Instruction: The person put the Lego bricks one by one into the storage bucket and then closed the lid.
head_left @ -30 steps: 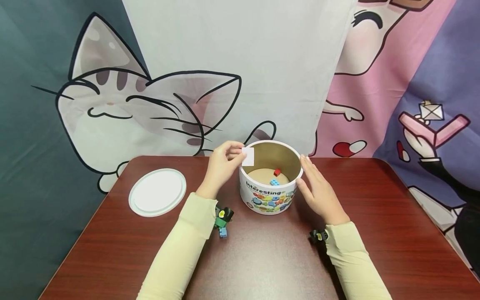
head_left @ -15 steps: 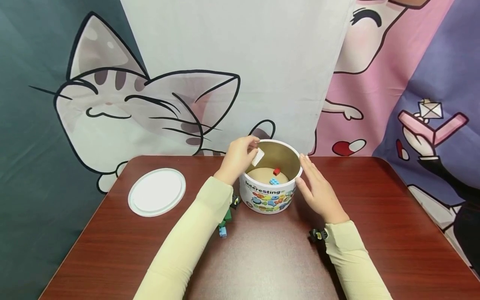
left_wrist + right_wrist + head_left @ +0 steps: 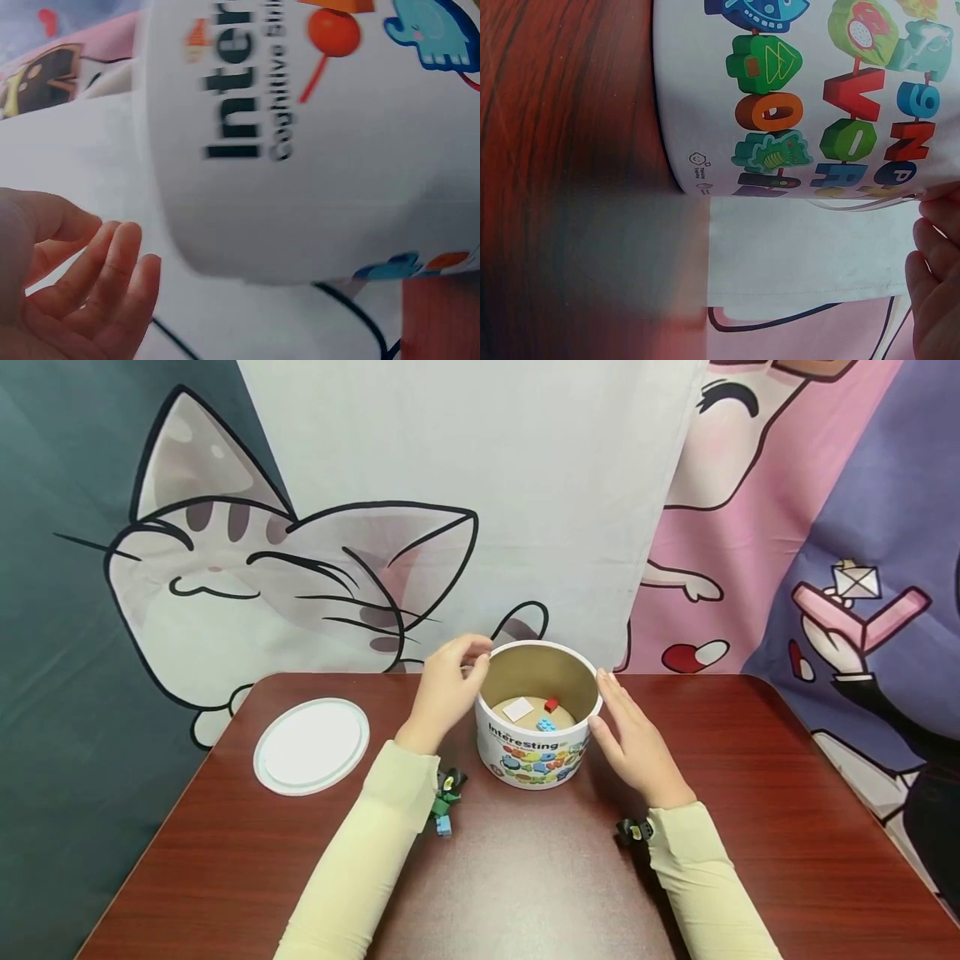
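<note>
A round white tub (image 3: pixel 528 770) with "Interesting" and colourful letter pictures printed on its wall stands open at the back of the table. On its floor lie a flat white square piece (image 3: pixel 518 709), a small red brick (image 3: pixel 552 704) and a light blue studded brick (image 3: pixel 546 724). My left hand (image 3: pixel 450 689) is at the tub's left rim with loosely bent fingers, and nothing is between them; the left wrist view shows its fingers (image 3: pixel 120 259) beside the tub wall. Along the right rim rests my right hand (image 3: pixel 637 743), its fingers straight.
A round white lid (image 3: pixel 311 747) lies flat on the dark red wooden table (image 3: pixel 517 885), left of the tub. Beside my left wrist are green bricks (image 3: pixel 441 807) and a blue brick (image 3: pixel 444 826). A printed cloth (image 3: pixel 555 510) hangs behind the table.
My left hand moved in over the tub with the white square piece, let it drop inside, and drew back to the left rim. The right hand stayed in place.
</note>
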Action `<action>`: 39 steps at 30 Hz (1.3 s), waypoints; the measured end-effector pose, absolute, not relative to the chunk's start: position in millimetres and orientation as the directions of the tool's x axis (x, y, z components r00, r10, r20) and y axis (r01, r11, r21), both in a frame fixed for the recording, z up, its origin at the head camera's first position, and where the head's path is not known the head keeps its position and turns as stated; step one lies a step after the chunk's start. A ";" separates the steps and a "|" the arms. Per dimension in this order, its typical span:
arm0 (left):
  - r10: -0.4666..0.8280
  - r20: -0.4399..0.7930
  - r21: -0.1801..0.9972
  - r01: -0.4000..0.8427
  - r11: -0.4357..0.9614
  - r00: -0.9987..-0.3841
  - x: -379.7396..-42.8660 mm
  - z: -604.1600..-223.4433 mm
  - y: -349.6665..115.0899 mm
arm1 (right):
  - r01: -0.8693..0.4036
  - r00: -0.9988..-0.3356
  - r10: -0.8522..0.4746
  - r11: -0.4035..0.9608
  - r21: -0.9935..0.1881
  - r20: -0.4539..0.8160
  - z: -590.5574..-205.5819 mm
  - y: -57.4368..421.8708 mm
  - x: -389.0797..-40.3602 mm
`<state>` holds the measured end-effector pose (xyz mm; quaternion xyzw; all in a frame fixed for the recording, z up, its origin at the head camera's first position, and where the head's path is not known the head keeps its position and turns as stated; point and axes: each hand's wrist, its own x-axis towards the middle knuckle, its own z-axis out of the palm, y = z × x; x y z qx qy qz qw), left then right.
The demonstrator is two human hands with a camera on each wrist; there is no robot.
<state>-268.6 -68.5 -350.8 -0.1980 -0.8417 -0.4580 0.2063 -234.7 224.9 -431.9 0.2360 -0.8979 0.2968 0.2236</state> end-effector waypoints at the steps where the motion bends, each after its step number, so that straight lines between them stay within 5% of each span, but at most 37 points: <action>1: 0.145 0.523 0.690 0.518 0.505 -0.840 -265.5 -350.0 -72.5 | -0.556 -0.790 -0.290 0.712 -0.429 0.541 -431.8 224.8 -234.5; 13: 0.199 0.333 0.698 0.383 0.605 -0.921 -232.1 -370.5 -110.6 | -0.544 -0.800 -0.283 0.715 -0.440 0.529 -430.5 226.1 -233.8; 21: 0.259 0.179 0.601 0.314 0.735 -0.949 -222.1 -390.0 -143.4 | -0.550 -0.794 -0.283 0.713 -0.436 0.538 -431.1 225.6 -234.8; 39: 0.124 -0.159 0.422 0.046 0.905 -0.980 -217.7 -409.1 -175.0 | -0.552 -0.795 -0.288 0.710 -0.437 0.534 -431.7 225.2 -234.1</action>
